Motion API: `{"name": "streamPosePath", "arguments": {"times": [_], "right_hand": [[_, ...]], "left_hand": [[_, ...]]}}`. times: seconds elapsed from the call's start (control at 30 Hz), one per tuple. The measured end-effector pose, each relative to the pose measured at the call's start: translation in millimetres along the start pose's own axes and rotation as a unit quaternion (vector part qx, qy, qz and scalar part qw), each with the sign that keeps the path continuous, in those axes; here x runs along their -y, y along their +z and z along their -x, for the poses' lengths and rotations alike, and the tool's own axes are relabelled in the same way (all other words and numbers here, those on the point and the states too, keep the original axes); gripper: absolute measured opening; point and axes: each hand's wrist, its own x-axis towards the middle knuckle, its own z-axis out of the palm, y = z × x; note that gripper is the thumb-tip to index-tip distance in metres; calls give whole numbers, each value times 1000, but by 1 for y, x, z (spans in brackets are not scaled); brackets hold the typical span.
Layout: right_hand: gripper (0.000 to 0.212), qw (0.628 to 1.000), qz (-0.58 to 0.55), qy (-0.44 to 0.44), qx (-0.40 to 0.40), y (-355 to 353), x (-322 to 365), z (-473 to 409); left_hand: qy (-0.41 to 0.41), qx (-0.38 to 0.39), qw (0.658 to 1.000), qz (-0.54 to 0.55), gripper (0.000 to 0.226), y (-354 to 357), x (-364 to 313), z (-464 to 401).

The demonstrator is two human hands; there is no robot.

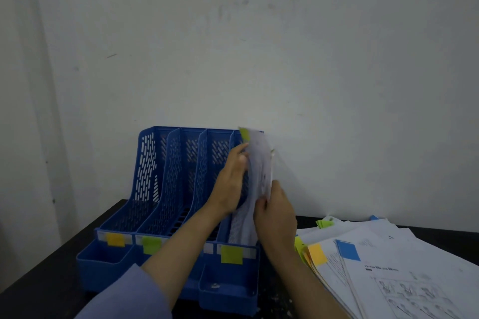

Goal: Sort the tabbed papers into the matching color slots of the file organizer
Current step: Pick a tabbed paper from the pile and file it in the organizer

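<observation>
From the head view we see a dark tabletop [51, 261] pushed against a pale, scuffed wall [285, 46], with a room corner at nine o'clock. A blue file organizer [166, 189] stands on it with four upright slots. On its front edge we count three coloured labels in view: an orange label [115, 239], a green label [151, 245] and a yellow-green label [231, 254]; the third slot's label is hidden behind the left forearm. Two small trays sit at the organizer's front.

The paper sheets [256, 171], carrying a yellow-green tab [244, 133] at twelve o'clock, stand in the rightmost slot, above the yellow-green label. Our left hand [230, 181] lies against their left face, fingers fairly straight. Our right hand [276, 217] grips their near edge, fingers curled round it.

At four o'clock a loose paper pile [388, 267] is spread on the tabletop, showing an orange tab [317, 254], a blue tab [348, 250] and yellow-green tabs [324, 223]. Printed lines and drawings show on the top sheet, but we cannot read them.
</observation>
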Motion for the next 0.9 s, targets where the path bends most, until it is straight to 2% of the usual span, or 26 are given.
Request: {"name": "streamPosePath", "arguments": {"times": [0.03,0.07,0.13,0.27,0.4,0.47,0.53,0.63,0.67,0.73,0.8,0.9], "right_hand": [[1,999,-19,-2,-30,-6,4,-6],[9,997,-46,3,-63,-13,9,-12],[23,988,-109,11,-111,-31,20,-28],[14,960,-232,-7,-158,-73,35,-62],[23,942,-314,-64,-101,-104,45,-87],[24,932,-352,-56,-62,-109,47,-96],[25,920,-389,-36,-13,-107,48,-104],[23,911,-410,-18,47,-92,47,-110],[24,908,-414,-8,63,-84,47,-112],[29,911,-401,17,95,-64,44,-113],[38,930,-343,21,133,-44,42,-113],[30,949,-281,-1,140,-15,39,-111]], "left_hand": [[-3,-21,1000,6,38,-4,-2,-4],[-7,-42,999,7,33,-9,-4,-8],[-19,-75,997,-5,42,-22,-7,-19],[-43,-116,992,-15,60,-45,-17,-36],[-29,-138,990,24,65,-61,-42,-44],[-20,-134,989,61,62,-67,-61,-42],[-28,-97,990,93,58,-79,-78,-39],[-67,-13,994,87,50,-97,-92,-29],[-80,-12,993,84,49,-100,-94,-26],[-104,-61,990,76,37,-104,-95,-20],[-112,-129,984,55,28,-102,-90,-14],[-87,-214,973,18,15,-91,-72,-1]]}}
